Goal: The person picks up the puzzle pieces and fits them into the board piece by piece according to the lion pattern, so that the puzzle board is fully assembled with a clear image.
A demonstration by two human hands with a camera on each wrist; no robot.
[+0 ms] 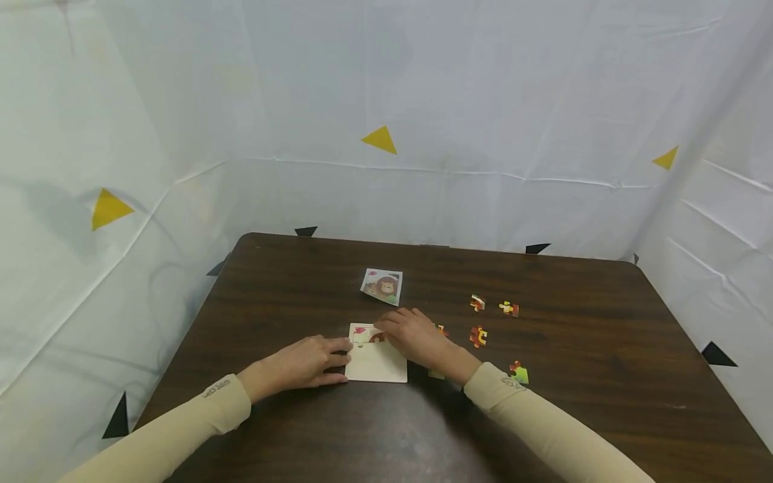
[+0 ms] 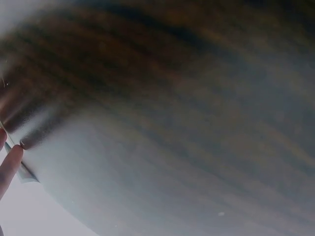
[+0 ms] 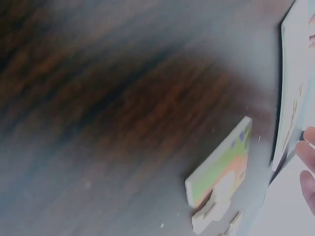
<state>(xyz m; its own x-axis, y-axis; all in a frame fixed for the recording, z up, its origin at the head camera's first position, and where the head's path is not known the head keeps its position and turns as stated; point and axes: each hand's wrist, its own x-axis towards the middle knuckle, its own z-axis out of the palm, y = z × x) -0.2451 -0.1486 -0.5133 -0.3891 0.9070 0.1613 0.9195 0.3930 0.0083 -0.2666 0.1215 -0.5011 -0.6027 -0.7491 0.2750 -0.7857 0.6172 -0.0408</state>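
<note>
A pale puzzle board (image 1: 378,365) lies flat near the table's middle, with a few printed pieces (image 1: 362,335) in its upper part. My left hand (image 1: 302,365) rests at the board's left edge, thumb and fingers spread and touching it. Over the upper right of the board is my right hand (image 1: 417,339), its fingertips at the printed pieces; whether they pinch one is hidden. In the right wrist view, right fingertips (image 3: 306,147) show beside the board (image 3: 293,88). A green and orange puzzle piece (image 3: 224,164) lies near that hand.
Behind the board lies a picture card (image 1: 383,287) of a lion-like animal. Loose puzzle pieces (image 1: 478,337) are scattered to the right on the dark wooden table (image 1: 592,349), some partly under the right forearm. White sheeting (image 1: 453,100) surrounds the table.
</note>
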